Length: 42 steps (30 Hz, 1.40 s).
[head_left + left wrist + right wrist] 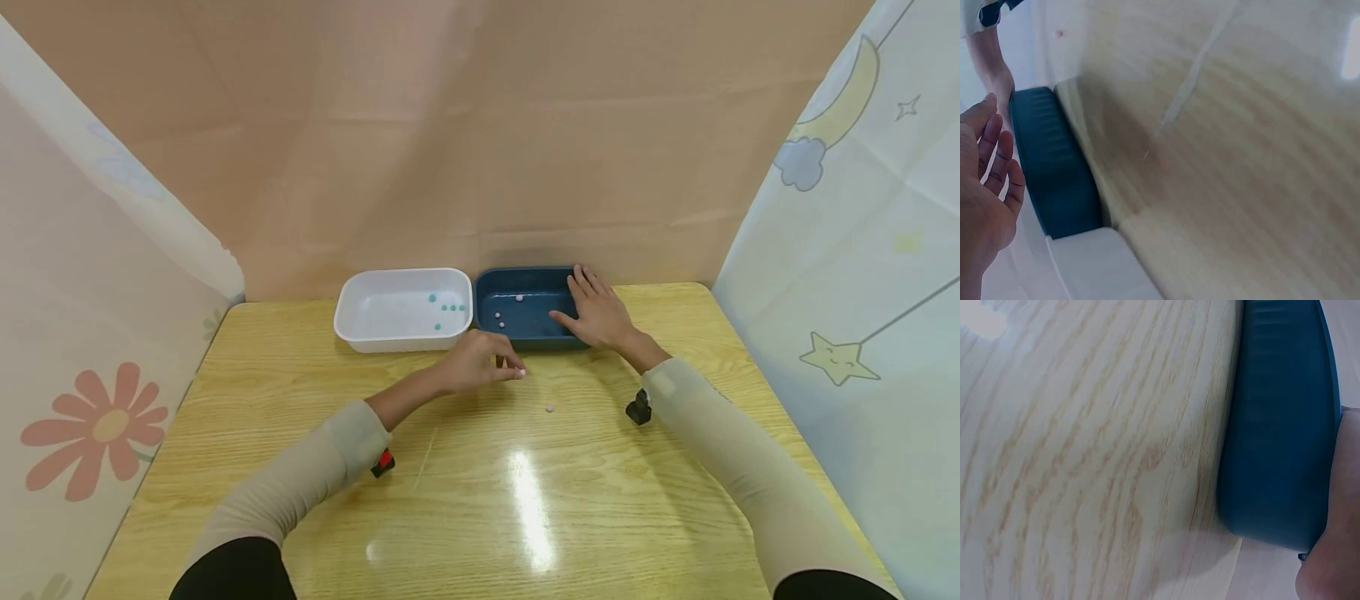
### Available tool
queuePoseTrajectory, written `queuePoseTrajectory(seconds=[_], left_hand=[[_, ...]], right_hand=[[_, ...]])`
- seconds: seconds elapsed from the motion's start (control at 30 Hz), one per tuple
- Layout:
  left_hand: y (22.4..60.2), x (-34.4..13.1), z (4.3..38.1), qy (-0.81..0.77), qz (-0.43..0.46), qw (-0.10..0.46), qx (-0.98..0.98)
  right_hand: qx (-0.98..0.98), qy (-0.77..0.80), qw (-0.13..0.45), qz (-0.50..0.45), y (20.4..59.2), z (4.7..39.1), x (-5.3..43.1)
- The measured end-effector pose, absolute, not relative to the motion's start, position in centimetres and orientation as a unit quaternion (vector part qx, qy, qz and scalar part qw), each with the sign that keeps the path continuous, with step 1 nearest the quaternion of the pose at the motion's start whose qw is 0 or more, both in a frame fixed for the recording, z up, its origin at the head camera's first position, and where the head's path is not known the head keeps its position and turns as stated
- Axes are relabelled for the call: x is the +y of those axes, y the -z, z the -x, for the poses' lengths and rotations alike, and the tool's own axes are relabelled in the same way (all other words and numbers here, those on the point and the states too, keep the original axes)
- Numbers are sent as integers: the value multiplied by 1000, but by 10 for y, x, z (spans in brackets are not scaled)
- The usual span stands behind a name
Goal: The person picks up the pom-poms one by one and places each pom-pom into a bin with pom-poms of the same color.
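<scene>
My left hand (480, 362) is over the table just in front of the trays, thumb and finger pinching a tiny pale pink bead (522, 373). In the left wrist view the fingers of the left hand (985, 175) show beside the trays, but no bead can be made out there. My right hand (600, 315) rests with spread fingers on the right end of the dark blue tray (540, 342). Several small pink beads (519, 297) lie in that tray. Another pink bead (550, 408) lies on the table in front of it.
A white tray (390, 344) stands directly left of the blue one, with several turquoise beads (453, 308) inside. The wooden table (465, 500) meets a brown backdrop (480, 150) behind the trays. Patterned sheets (847, 275) hang at both sides.
</scene>
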<state>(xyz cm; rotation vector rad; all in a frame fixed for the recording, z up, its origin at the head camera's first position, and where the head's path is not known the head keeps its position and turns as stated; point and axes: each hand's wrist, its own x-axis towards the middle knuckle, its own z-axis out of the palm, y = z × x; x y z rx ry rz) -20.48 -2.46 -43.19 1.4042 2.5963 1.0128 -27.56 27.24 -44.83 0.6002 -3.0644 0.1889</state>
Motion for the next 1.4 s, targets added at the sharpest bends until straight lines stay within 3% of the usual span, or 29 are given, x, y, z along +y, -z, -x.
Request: queuePoseTrajectory(seconds=[1.03,1.4], left_hand=[[408,-44,258,-336,-320,-61,884],[406,-40,278,-316,-277,-56,906]], right_hand=[[-978,-65,11,-199,449,275,274],[-977,-65,14,-203,450,275,273]])
